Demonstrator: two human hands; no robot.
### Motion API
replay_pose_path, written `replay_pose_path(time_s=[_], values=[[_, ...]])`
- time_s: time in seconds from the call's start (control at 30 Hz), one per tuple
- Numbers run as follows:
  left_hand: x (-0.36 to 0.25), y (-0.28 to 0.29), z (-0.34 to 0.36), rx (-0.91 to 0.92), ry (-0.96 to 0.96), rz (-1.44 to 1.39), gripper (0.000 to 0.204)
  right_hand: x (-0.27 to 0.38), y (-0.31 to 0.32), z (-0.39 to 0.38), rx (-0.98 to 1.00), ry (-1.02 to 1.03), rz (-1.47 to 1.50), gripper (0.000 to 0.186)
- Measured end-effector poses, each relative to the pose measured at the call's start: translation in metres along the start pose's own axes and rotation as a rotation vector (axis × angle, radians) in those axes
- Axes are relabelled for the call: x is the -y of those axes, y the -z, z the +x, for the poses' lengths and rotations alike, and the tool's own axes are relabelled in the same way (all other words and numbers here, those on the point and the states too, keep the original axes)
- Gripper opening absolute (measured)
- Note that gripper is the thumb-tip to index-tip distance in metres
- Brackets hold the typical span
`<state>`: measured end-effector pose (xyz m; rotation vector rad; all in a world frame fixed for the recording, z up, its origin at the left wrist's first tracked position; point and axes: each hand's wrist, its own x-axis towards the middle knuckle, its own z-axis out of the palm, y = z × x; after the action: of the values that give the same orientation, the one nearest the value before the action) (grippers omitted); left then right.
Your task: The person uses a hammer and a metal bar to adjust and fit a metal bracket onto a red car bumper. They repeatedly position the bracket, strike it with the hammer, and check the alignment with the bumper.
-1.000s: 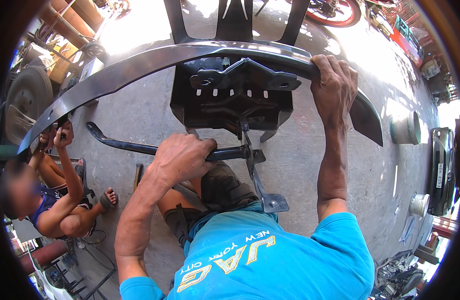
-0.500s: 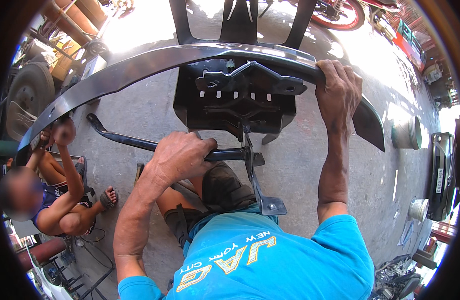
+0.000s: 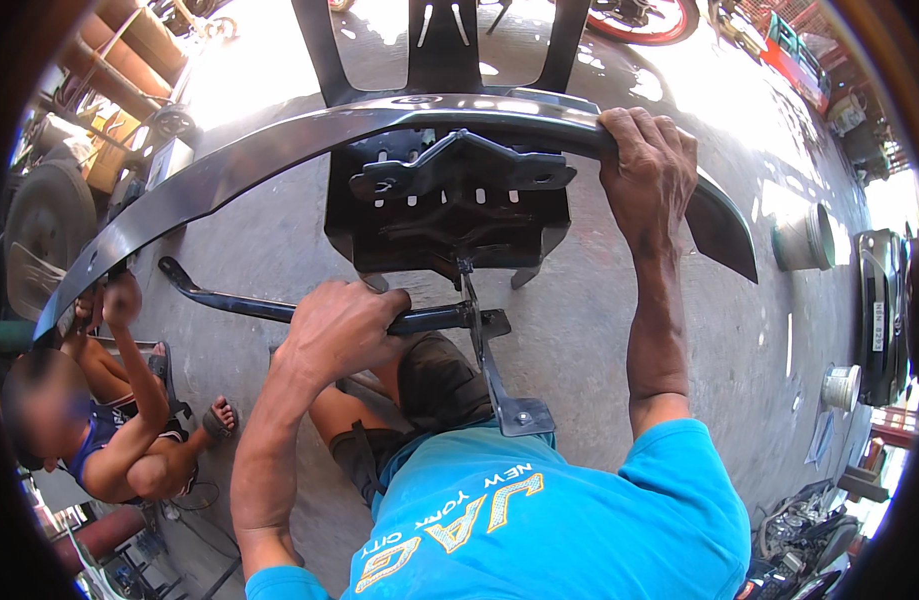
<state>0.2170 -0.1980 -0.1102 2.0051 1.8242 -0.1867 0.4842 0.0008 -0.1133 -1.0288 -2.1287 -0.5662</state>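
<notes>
A long curved black metal bar (image 3: 279, 150) arches across the view, joined to a black bracket assembly (image 3: 449, 215) under its middle. My right hand (image 3: 647, 170) grips the bar's upper edge toward its right end. My left hand (image 3: 339, 325) is closed around a black rod (image 3: 229, 300) that runs left from the bracket. A thin metal arm with a bolted plate (image 3: 514, 410) hangs down from the bracket toward my knee. At the bar's far left end, another person's hand (image 3: 114, 298) touches it.
A person (image 3: 89, 430) crouches at the lower left on the concrete floor (image 3: 599, 330). Pipes and a tyre (image 3: 39, 215) lie at the upper left. Round tins (image 3: 804, 238) and a small container (image 3: 839, 388) stand at the right, near a dark vehicle part (image 3: 879, 315).
The bar and bracket have shifted slightly in the view. Both my hands keep the same grips. The crouching person's hand stays at the bar's left end.
</notes>
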Motion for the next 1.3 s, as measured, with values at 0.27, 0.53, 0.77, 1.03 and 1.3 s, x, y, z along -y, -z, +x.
replay_pose_path(time_s=[0.27,0.53,0.77,1.03,1.3], values=[[0.000,0.001,0.001,-0.013,-0.008,0.003,0.024,-0.004,-0.002,0.002,-0.005,0.024,0.000,0.021],[0.000,0.003,0.002,-0.014,-0.009,-0.012,0.024,-0.002,-0.001,0.005,0.011,0.015,0.014,0.020],[0.000,0.004,0.001,-0.090,-0.031,-0.017,0.021,-0.005,0.000,0.011,0.024,0.009,0.022,0.015],[-0.001,0.011,0.000,-0.092,-0.029,-0.020,0.022,-0.005,-0.002,0.015,0.033,0.019,0.024,0.017],[0.000,0.007,0.000,-0.088,-0.026,-0.008,0.022,-0.007,-0.004,0.013,0.003,0.044,-0.011,0.022]])
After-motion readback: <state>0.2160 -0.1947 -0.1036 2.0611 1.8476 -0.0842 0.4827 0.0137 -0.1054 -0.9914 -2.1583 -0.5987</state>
